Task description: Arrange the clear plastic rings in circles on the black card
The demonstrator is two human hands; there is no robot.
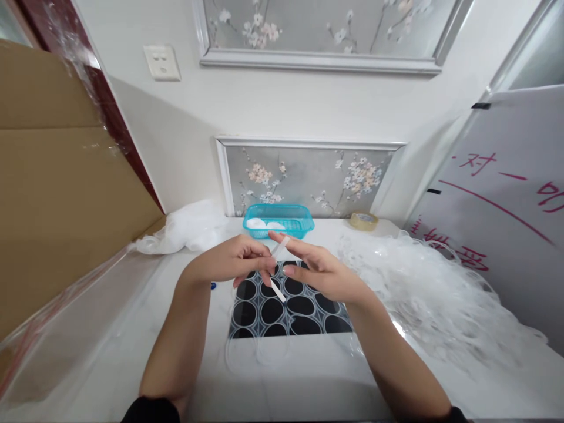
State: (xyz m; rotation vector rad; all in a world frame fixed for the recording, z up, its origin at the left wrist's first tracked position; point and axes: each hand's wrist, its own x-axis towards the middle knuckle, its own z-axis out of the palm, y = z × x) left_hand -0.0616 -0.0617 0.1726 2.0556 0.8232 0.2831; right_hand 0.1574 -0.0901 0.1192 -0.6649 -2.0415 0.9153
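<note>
My left hand is closed, its fingers pinching a white pen-like stick with a dark tip that points down to the right. A short translucent strip rises from the same fingertips and crosses in front of my right index finger. My right hand is held opposite, fingers stretched out and thumb apart; whether it touches the strip I cannot tell. Beneath both hands lies a black mat with grey oval rings. Clear thin loops rest along the mat's front edge.
A blue basket with white round items stands by the wall, a tape roll to its right. Clear plastic rings are heaped on the right. White plastic bagging and cardboard are on the left. A small blue piece lies near my left wrist.
</note>
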